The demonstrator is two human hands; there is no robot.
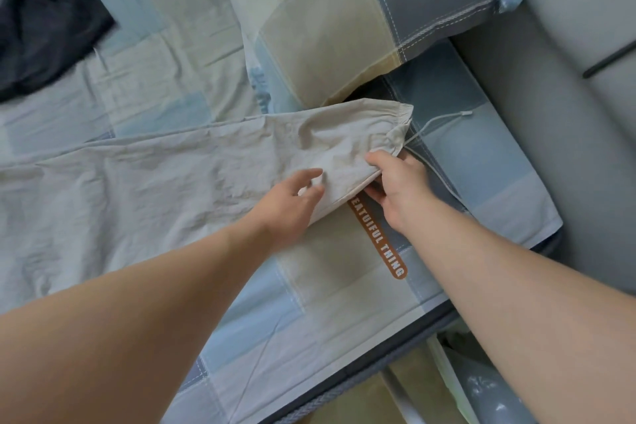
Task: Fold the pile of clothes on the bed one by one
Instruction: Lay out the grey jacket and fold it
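A: Where are the beige trousers [172,182]?
B: Spread across the bed [344,303], waistband near the pillow [327,10]. Right grip [395,186] pinches the waist edge; left grip [292,203] lies released, fingers at the cloth.

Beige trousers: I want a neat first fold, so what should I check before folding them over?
1. Right hand grips the beige trousers at the waist: ok.
2. Left hand holding cloth: not ok, fingers open, not gripping.
3. Drawstring tucked in: not ok, it trails across the sheet.
4. Fabric smooth: not ok, wrinkled.
5. Leg ends aligned: cannot tell, out of frame.
6. Dark clothes clear of the trousers: ok.
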